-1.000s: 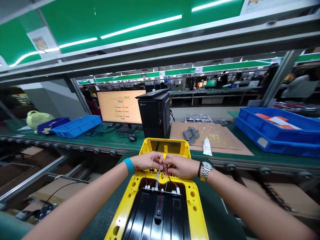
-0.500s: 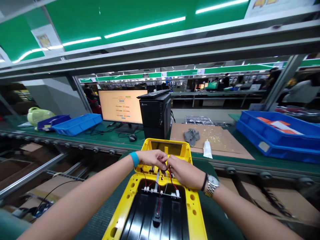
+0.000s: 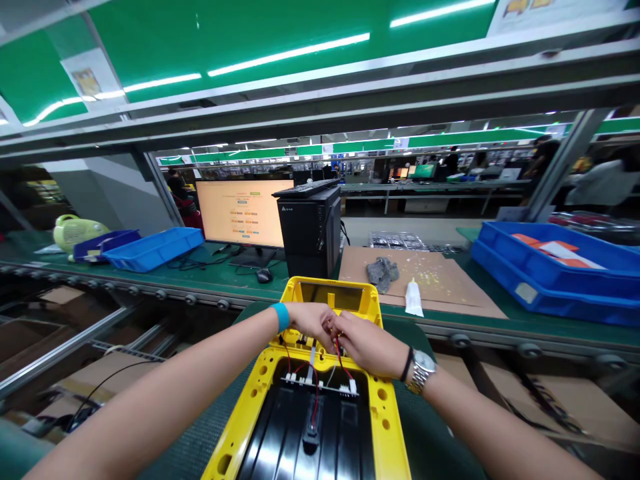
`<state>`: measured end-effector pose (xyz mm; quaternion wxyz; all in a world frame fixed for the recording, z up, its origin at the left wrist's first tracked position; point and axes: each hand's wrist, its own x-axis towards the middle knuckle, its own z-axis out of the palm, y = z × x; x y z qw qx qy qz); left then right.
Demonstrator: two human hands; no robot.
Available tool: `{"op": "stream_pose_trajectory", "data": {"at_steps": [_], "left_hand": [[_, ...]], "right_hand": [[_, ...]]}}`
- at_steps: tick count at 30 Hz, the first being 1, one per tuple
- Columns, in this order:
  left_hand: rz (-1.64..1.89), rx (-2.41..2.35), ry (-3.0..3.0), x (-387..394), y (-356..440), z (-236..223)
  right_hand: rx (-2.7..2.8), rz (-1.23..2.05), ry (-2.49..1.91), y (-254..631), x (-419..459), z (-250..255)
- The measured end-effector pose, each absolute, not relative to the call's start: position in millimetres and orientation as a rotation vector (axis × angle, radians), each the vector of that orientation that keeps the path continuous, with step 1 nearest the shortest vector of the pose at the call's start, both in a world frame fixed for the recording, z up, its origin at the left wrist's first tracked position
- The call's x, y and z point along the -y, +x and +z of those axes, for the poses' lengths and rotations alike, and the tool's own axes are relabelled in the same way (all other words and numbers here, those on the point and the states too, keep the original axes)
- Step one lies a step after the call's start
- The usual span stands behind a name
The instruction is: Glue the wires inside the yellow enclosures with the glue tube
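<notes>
A yellow plastic case (image 3: 389,427) lies open in front of me, its lid (image 3: 295,293) tilted up at the far side. Inside the base sits a black ribbed panel (image 3: 280,427), with a narrow circuit board (image 3: 320,385) and white connectors along its far edge. Over the hinge side, my left hand (image 3: 313,323) and my right hand (image 3: 373,343) meet with fingers pinched together. Red and black wires (image 3: 342,360) run from the board up into my right fingers. What my left fingertips grip is hidden. A grey ribbon cable (image 3: 312,360) crosses from base to lid.
Behind the case stand a black computer tower (image 3: 307,230), a monitor (image 3: 245,213) and a mouse (image 3: 265,275). A white tube (image 3: 413,299) and a grey rag (image 3: 383,273) rest on cardboard (image 3: 450,283). Blue trays (image 3: 525,293) stand at right, another blue tray (image 3: 153,250) at left.
My left hand has shifted slightly right and turned, its fingers now closer against my right fingertips. My right hand has barely moved. The case stays in place.
</notes>
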<state>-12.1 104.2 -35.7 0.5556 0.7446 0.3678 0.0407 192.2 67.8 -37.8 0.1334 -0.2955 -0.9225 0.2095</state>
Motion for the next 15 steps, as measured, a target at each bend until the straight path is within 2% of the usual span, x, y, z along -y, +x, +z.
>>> {"op": "stream_pose_trajectory", "data": {"at_steps": [15], "left_hand": [[0.235,-1.354,1.923,-61.9,4.2,-23.0]], "right_hand": [[2.582,0.550,-0.795,191.5,-69.9,-45.1]]}}
